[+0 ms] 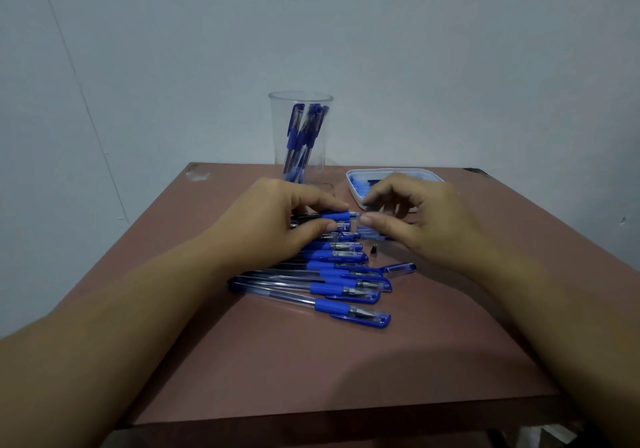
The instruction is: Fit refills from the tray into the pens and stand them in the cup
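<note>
My left hand grips a pen barrel by its blue grip, held level above the table. My right hand pinches something thin and clear at the barrel's open end, between thumb and forefinger; what it is cannot be told. Below lies a row of several clear pens with blue caps. A clear cup at the back holds several blue pens upright. The white tray with blue refills sits behind my right hand, partly hidden.
A small dark pen tip and a loose clear cap lie on the brown table right of the pen row. The table's front edge is near me. A plain wall stands behind the cup.
</note>
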